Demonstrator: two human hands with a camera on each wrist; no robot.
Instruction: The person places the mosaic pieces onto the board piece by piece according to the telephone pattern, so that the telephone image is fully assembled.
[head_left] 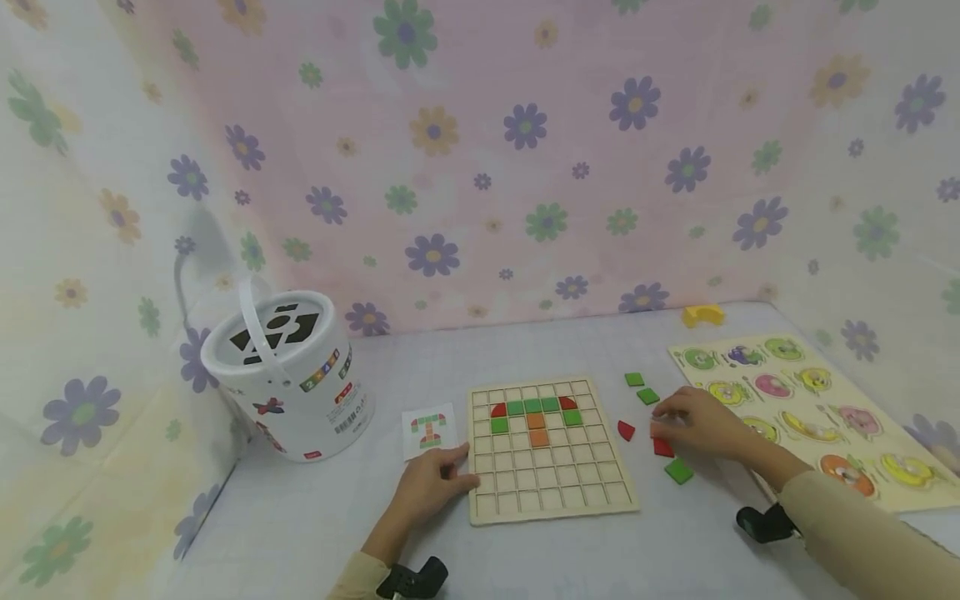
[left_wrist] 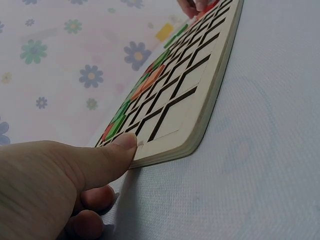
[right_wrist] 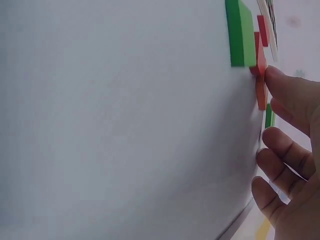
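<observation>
A wooden grid board [head_left: 555, 492] lies on the table with red, green and orange tiles set in its upper part. My left hand [head_left: 429, 490] holds the board's left edge, the thumb [left_wrist: 122, 142] on top and the other fingers bent beside it. Over the loose tiles right of the board is my right hand [head_left: 701, 423]. Its thumb [right_wrist: 280, 82] is at an orange tile [right_wrist: 261, 92] and a red tile [head_left: 663, 447], both low on the table. The remaining fingers are loosely bent. A green tile [head_left: 678, 471] lies nearer me.
A pattern card [head_left: 411, 446] lies left of the board. Further left stands a white lidded bucket [head_left: 303, 425]. A fruit puzzle board [head_left: 806, 408] lies under the right forearm, with a yellow block [head_left: 703, 315] behind it. Two green tiles [head_left: 634, 379] and a red quarter-round tile [head_left: 626, 431] lie nearby.
</observation>
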